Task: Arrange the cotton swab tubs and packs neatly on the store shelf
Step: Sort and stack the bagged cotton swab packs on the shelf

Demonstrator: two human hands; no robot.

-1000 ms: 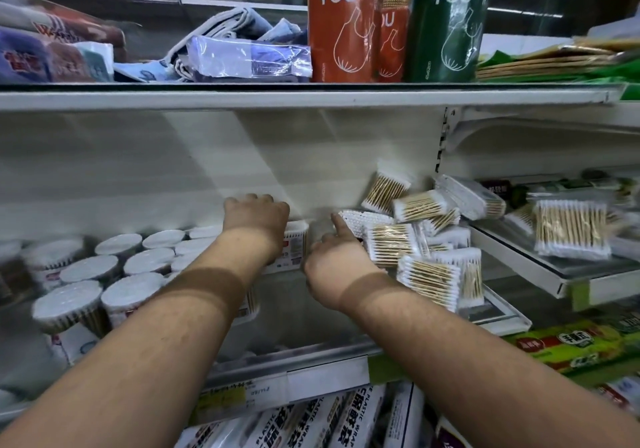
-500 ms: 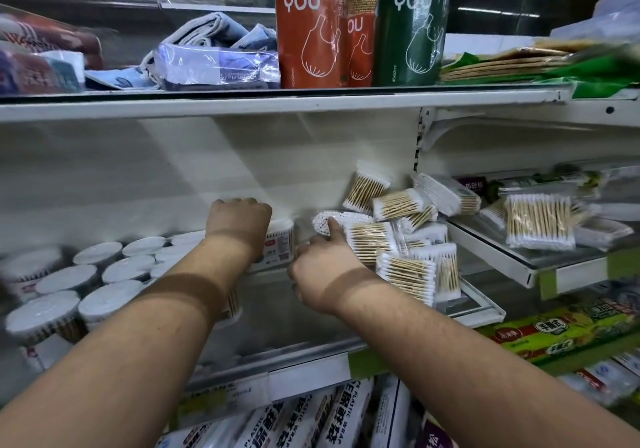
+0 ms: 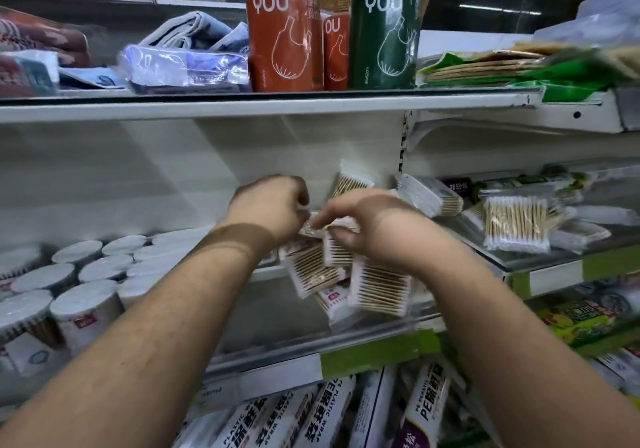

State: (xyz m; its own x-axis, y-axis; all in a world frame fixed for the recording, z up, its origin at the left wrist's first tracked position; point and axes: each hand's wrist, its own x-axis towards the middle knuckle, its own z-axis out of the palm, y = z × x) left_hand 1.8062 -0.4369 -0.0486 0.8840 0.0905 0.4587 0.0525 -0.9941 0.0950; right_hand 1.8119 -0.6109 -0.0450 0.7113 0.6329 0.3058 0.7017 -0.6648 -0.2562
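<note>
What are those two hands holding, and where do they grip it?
Both the left hand and right hand pinch a clear swab pack at its top edge; details are blurred.

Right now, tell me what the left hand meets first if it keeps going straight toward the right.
Probably the right hand: the left hand points right at it, with a crinkled swab pack between them.

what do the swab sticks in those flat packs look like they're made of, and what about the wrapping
Cotton swab packs: the sticks look like wood or bamboo, pale tan with a matt, grainy tone, and white tips that look like cotton. The wrapping looks like thin clear plastic film, since the sticks show through and it glints and crinkles at the sealed edges.
</note>
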